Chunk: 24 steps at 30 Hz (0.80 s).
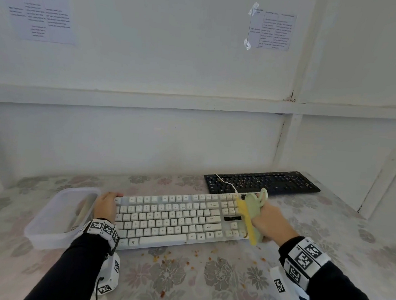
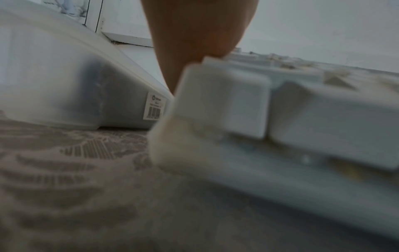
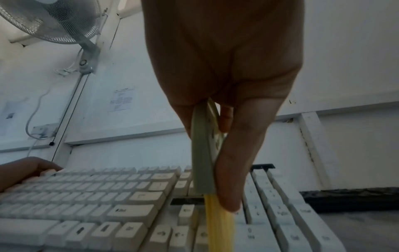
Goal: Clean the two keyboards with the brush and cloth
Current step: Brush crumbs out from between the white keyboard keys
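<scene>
A white keyboard [image 1: 171, 218] lies flat on a desk [image 1: 206, 279] covered with a flowered cloth, its long axis running left to right across the view, the space bar edge nearest the person. The left hand [image 1: 105, 205] rests over the keyboard's left end, fingers curled around the far left corner and gripping it. Just beside that end, to the left, sits a translucent plastic container [image 1: 46, 233] with something indistinct inside. The right hand [image 1: 270, 223] grips a brush [image 1: 252, 214] over the keyboard's right end, above the number pad. The brush has a pale green handle with a hanging loop at the far end and a strip of yellow bristles [image 1: 249, 223]; its long axis runs from far to near, crosswise to the keyboard, and the bristles face left and down toward the keys. In the right wrist view the thumb [image 3: 235, 170] and fingers pinch the flat green handle on both sides, the yellow bristles [image 3: 218, 226] hanging to the keys below. A black keyboard [image 1: 262, 182] lies farther back on the right, parallel to the white one, with a thin white cable [image 1: 227, 182] crossing its left part. Small orange-brown crumbs [image 1: 184, 259] are scattered on the desk in front of the white keyboard. Printed sheets [image 1: 272, 29] are taped to the white wall behind.
</scene>
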### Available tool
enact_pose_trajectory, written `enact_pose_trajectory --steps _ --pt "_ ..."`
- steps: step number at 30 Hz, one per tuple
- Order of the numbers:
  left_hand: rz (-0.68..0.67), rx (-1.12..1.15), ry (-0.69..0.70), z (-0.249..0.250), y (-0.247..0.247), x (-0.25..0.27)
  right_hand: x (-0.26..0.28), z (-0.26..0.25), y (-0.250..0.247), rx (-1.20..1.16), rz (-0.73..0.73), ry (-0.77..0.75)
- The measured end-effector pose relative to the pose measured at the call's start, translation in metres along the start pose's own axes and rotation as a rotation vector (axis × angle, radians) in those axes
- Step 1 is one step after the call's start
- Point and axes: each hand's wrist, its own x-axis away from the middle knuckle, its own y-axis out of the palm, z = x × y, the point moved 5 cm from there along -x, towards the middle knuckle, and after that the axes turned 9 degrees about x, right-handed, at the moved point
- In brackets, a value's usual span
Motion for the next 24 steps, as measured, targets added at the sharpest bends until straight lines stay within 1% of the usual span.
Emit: enact_pose_trajectory --steps 1,3,6,8,11,15,18,20,22,24 --pt "-0.001 -0.006 -0.003 0.001 0.001 0.001 0.000 0.001 -0.003 -0.005 0.006 0.002" --pt "-0.013 -0.025 0.010 0.002 0.001 0.001 0.001 -0.001 -0.011 -0.042 0.066 -0.026" --pt "-0.024 -0.058 0.032 0.001 0.002 0.001 -0.001 -0.007 -0.011 -0.060 0.178 -0.147" --pt "-0.035 -0.083 0.040 -0.001 0.002 0.000 -0.001 -0.008 -0.004 -0.103 0.196 -0.185" --pt "-0.069 -0.125 0.036 -0.006 0.002 -0.005 -0.001 -0.007 0.010 -0.106 0.165 -0.156" --pt "-0.093 -0.157 0.034 -0.011 0.002 -0.012 0.002 0.004 0.018 0.048 0.097 -0.028" --pt "-0.100 -0.136 0.012 -0.014 0.003 -0.014 0.005 0.010 0.013 0.053 0.078 0.035" --pt "-0.092 -0.073 -0.021 -0.015 0.002 -0.014 0.003 0.010 0.007 0.080 0.115 0.054" --pt "-0.098 0.011 -0.072 -0.018 0.001 -0.014 0.001 0.007 0.001 0.088 0.190 0.038" --pt "-0.108 0.129 -0.167 -0.023 0.000 -0.014 0.001 0.000 -0.002 0.048 0.251 -0.010"
